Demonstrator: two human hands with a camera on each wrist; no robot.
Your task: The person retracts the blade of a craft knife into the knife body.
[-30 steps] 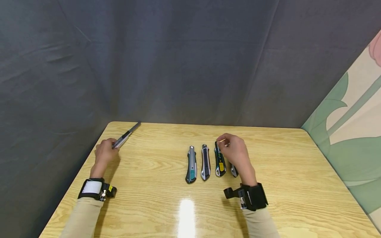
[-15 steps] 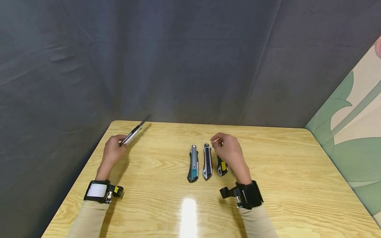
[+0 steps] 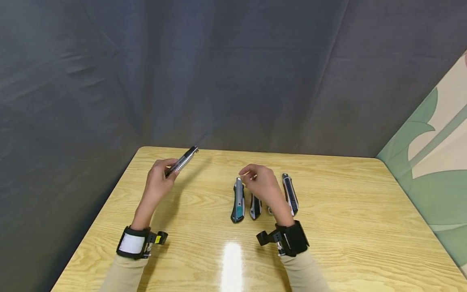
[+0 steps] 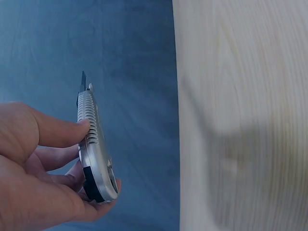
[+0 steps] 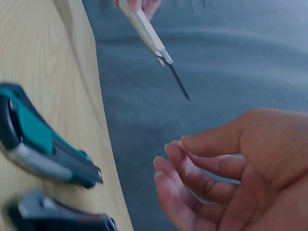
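My left hand (image 3: 157, 181) holds a silver and black utility knife (image 3: 183, 160) above the left side of the table, thumb and fingers gripping its handle. In the left wrist view the knife (image 4: 97, 161) has its blade out; the right wrist view shows a long thin blade (image 5: 179, 82) pointing toward the right hand. The right hand (image 3: 263, 184) hovers over the row of knives, fingers loosely bent and holding nothing. Nearest its fingertips is a grey knife with a teal slider (image 3: 238, 202). Beside that lies a dark knife (image 3: 255, 208), partly covered by the hand; a third is nearly hidden.
At the right end of the row lies another black and grey knife (image 3: 290, 194). All rest on a wooden table (image 3: 350, 219), with a dark grey curtain (image 3: 233, 81) behind it and a floral fabric (image 3: 438, 170) along the right.
My left hand has lifted the knife off the table and carried it rightward, its blade end rising. The right hand has shifted left along the row, uncovering the rightmost knife.
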